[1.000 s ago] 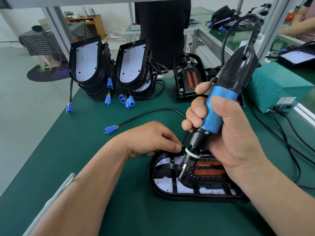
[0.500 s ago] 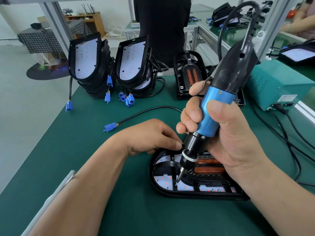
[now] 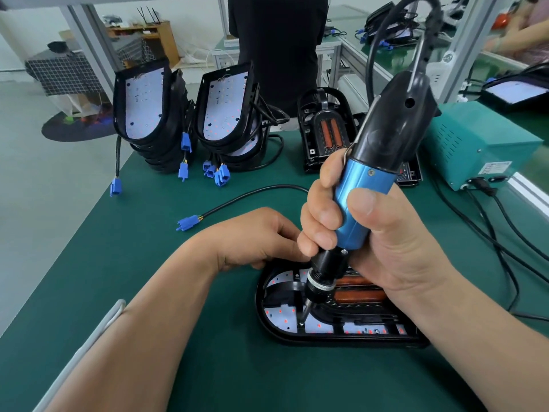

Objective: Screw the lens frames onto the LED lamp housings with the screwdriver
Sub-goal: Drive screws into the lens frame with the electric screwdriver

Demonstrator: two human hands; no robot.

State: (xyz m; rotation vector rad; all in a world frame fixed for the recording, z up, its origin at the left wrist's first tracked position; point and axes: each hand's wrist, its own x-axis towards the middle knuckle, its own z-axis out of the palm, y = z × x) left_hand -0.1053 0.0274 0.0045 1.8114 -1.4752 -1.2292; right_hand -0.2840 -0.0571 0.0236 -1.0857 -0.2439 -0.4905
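A black LED lamp housing (image 3: pixel 285 337) lies flat on the green table, with a black lens frame (image 3: pixel 368 315) set in it over the white LED board. My right hand (image 3: pixel 386 242) grips the blue and black electric screwdriver (image 3: pixel 368 185), held nearly upright. Its bit tip touches a screw (image 3: pixel 300 324) at the frame's near left part. My left hand (image 3: pixel 255 236) rests at the housing's far left edge, fingers curled; its fingertips are hidden behind the right hand.
Two stacks of housings (image 3: pixel 142 114) (image 3: pixel 228 114) with blue connectors lean at the back. More lens frames (image 3: pixel 323 129) stand behind the screwdriver. A teal power box (image 3: pixel 475 150) with cables sits at right. A black cable with a blue plug (image 3: pixel 187 224) crosses the table.
The screwdriver has swung more upright and its bit has come down towards the near left screw point. The left hand stayed at the housing's edge.
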